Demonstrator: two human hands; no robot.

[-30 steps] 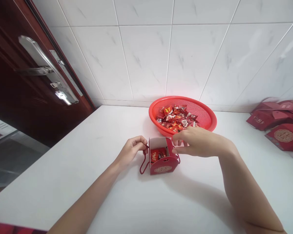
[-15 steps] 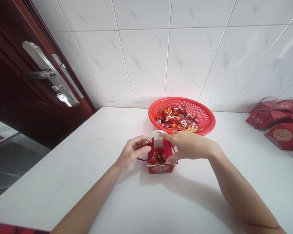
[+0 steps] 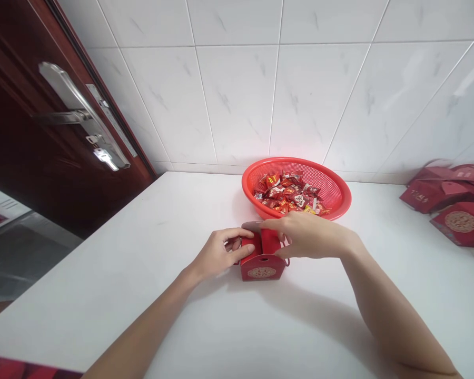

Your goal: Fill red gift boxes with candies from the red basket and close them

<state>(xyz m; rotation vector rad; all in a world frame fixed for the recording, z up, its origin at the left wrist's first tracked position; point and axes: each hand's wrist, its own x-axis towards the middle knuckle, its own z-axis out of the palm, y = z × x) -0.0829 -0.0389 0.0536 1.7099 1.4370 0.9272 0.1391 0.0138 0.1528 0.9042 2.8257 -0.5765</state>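
A small red gift box (image 3: pixel 263 269) with a round gold emblem stands upright on the white tabletop. Its side flaps are folded inward over the top, leaving a dark gap between them, and the front flap with a hole is raised. My left hand (image 3: pixel 223 251) grips the left side, fingers on the flap and thumb by the front edge. On the other side, my right hand (image 3: pixel 310 235) has its fingers at the back flap and its thumb near the front right corner. Dark red cord shows beside the box. The box's contents are hidden.
Behind the box, a red plastic basket (image 3: pixel 342 196) holds many wrapped candies (image 3: pixel 290 192) near the tiled wall (image 3: pixel 237 105). More red gift boxes (image 3: pixel 460 223) are piled at the right. A dark red door (image 3: pixel 19 131) with keys in its lock is at the left.
The side flaps have folded inward and down, covering the wrapped candies that showed inside. The front flap has come up. Both hands stay at the box.
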